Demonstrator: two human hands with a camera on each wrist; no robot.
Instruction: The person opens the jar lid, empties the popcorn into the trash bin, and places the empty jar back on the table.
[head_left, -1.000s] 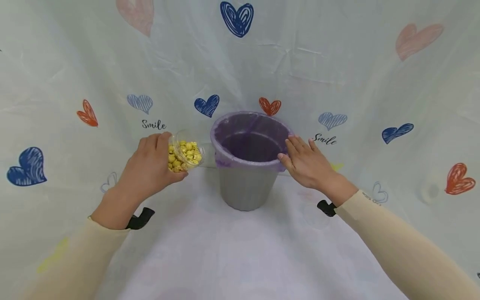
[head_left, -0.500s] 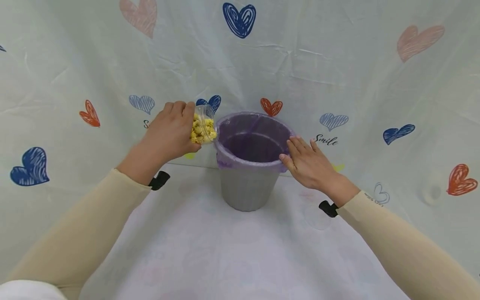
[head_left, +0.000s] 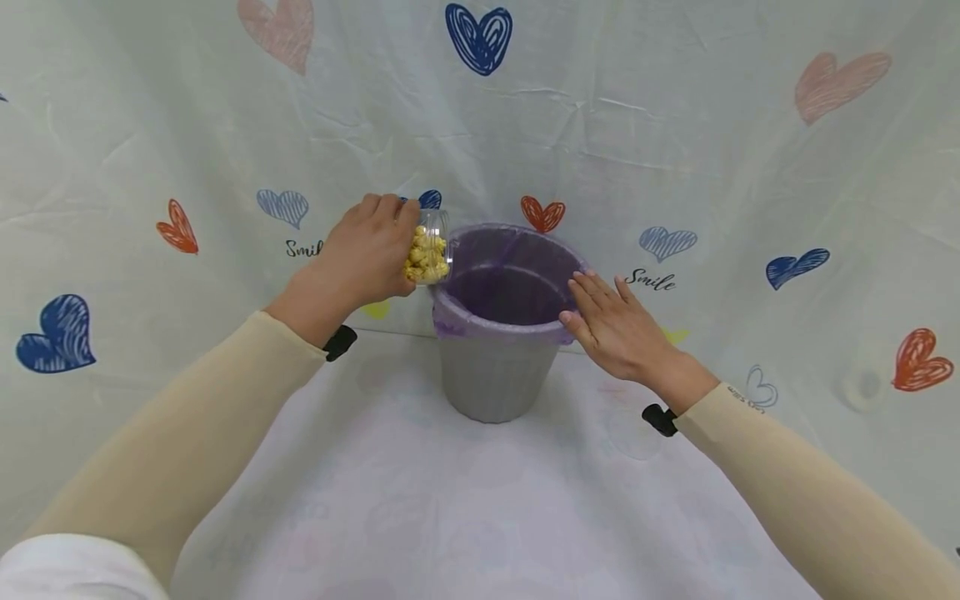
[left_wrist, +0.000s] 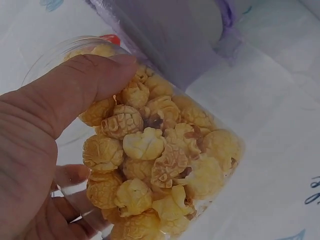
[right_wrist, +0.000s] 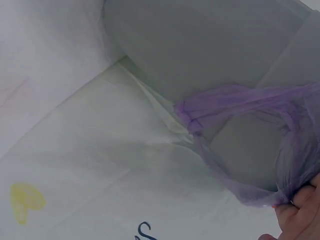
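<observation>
My left hand [head_left: 360,254] grips a clear plastic jar [head_left: 437,223] of yellow popcorn [left_wrist: 144,144]. The jar lies tipped on its side, its mouth at the left rim of a grey bin [head_left: 491,379]. In the left wrist view the thumb presses across the jar wall and the other fingers wrap its far side. A purple bag [head_left: 456,318] lines the bin and folds over its rim. My right hand [head_left: 618,333] rests on the bin's right rim with straight fingers. In the right wrist view fingertips touch the bag's gathered edge [right_wrist: 230,107].
The bin stands on a white cloth-covered surface [head_left: 465,500], close to a white sheet backdrop [head_left: 570,133] printed with hearts and the word Smile. Beige sleeves and black wrist camera mounts [head_left: 660,419] are on both forearms.
My left hand has carried the popcorn jar right and up to the bin's left rim, turning its mouth toward the bin. The right hand has stayed at the right rim.
</observation>
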